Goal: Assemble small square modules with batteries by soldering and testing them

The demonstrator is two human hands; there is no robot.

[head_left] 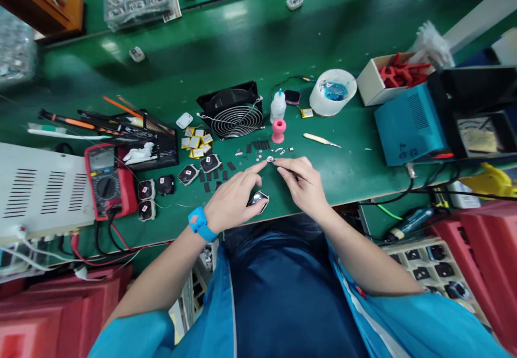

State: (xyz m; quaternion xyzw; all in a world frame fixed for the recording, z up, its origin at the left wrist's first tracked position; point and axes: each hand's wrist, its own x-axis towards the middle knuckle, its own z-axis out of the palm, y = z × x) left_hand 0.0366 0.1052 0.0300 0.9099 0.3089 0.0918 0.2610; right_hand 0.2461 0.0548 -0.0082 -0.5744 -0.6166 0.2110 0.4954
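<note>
On the green bench, my left hand [234, 196] stretches its index finger to a small white-and-red part [270, 159]. Its thumb is apart and lies over a shiny dark watch case [260, 201], which it partly hides. My right hand [302, 183] is closed in a pinch on thin dark tweezers [278, 165], whose tip meets the small part near my left fingertip. Black foam strips [260, 145] and tiny metal bits [239, 153] lie just beyond. Several watch cases [188, 174] and small black pads [215, 175] are left of my left hand.
A fan [234, 116], white bottle [278, 106], pink holder [278, 131] and white tub [329, 107] stand behind. Yellow battery cells [196, 142] and a multimeter [107, 183] are left. A wooden-handled blade [321, 140] and blue soldering station [407, 124] are right.
</note>
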